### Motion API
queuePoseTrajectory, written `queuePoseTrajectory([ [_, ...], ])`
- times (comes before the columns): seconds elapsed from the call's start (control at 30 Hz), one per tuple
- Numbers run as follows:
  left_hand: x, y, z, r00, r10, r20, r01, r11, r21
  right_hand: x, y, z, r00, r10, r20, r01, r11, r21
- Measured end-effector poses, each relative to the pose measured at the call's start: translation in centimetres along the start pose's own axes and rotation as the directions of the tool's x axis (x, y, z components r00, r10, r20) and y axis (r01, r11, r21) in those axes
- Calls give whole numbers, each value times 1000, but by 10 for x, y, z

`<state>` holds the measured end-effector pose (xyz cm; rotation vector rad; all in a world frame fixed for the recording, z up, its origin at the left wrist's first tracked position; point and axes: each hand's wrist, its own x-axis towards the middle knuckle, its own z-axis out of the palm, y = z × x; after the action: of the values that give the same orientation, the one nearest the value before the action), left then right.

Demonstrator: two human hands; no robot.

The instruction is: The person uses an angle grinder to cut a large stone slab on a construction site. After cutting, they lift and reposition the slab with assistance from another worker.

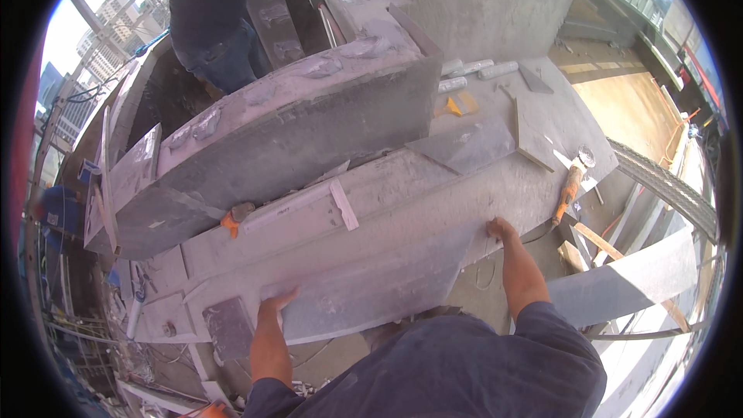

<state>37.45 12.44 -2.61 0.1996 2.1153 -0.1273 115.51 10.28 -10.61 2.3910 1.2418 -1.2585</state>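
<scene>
A long grey stone slab point(379, 286) lies tilted along the near side of the ledge, in front of my body. My left hand point(275, 303) grips its left end, the fingers lying over the top face. At the slab's far right corner my right hand point(501, 228) is closed, with the fingertips curled down at the edge. What lies beneath the right fingers is hidden. A small dark tile point(228, 328) lies just left of my left hand. Beyond the slab, a pale strip point(344, 205) rests across the ledge point(410, 178).
An orange angle grinder point(570, 187) lies at the right. An orange-handled tool point(232, 221) rests by the raised stone block point(302, 139). Foil tubes point(468, 70) and a yellow spreader point(463, 104) lie farther back. Another person point(209, 19) stands behind the block. Timber and panels point(627, 279) crowd the right.
</scene>
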Motion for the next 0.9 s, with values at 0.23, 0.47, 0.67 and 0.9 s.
queuePoseTrajectory([
  [0.23,48,1,-13,990,-7,141,-10,993,114,-5,-3,-4,997,25,-67,-21,997,69],
  [0.47,14,-8,-7,1000,-5,22,4,999,40,6,-3,6,997,-62,-50,60,997,-50],
  [0.67,-20,11,-3,987,-111,117,106,993,51,49,55,16,950,-313,-5,270,828,-492],
  [0.9,-17,11,-6,974,-151,171,127,981,145,19,17,10,989,19,-147,-19,1000,7],
])
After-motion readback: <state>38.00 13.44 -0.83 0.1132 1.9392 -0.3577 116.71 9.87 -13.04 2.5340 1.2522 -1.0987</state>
